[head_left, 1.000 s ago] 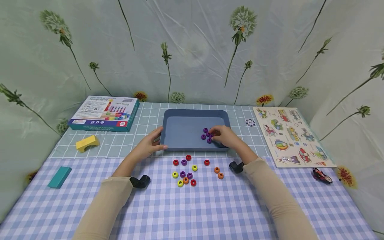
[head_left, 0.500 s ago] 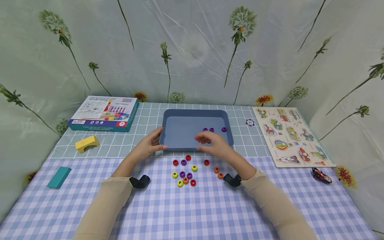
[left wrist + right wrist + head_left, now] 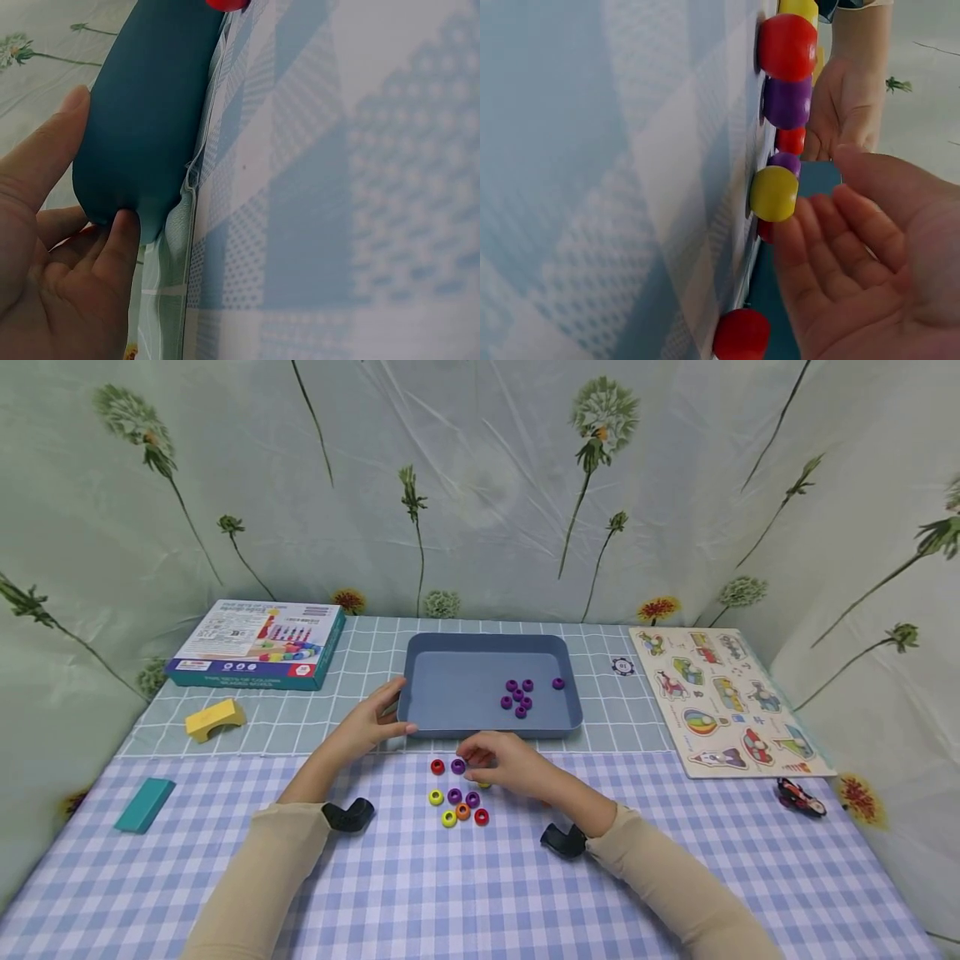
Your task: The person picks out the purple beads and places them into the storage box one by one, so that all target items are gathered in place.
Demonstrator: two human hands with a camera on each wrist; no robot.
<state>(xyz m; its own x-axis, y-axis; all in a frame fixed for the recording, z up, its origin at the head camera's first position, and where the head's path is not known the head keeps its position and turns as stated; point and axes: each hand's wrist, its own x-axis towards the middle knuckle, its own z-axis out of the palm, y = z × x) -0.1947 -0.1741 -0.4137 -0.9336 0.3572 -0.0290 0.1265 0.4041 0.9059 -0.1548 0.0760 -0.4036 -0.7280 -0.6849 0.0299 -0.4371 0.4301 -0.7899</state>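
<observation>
In the head view my left hand (image 3: 369,720) touches the front left corner of the blue-grey tray (image 3: 450,689), fingers fairly straight. The left wrist view has its fingers and thumb against the tray's wall (image 3: 150,105). My right hand (image 3: 510,766) hovers among loose beads in front of the tray, fingers bent a little and holding nothing. Nearest its fingertips in the head view is a purple bead (image 3: 457,766); a yellow bead (image 3: 774,193) shows beside the fingers in the right wrist view. The hand hides some beads. Several purple beads (image 3: 517,695) lie inside the tray.
Red (image 3: 437,767), yellow (image 3: 436,797) and orange beads (image 3: 462,811) lie scattered on the checked cloth. A boxed toy (image 3: 255,643), yellow arch block (image 3: 215,719) and teal block (image 3: 145,806) sit left. A picture puzzle board (image 3: 723,702) and small toy motorcycle (image 3: 800,797) are right.
My right hand has left the purple beads in the tray and moved toward me and left, over the loose beads. One purple bead now lies apart at the tray's right. The left hand stays put.
</observation>
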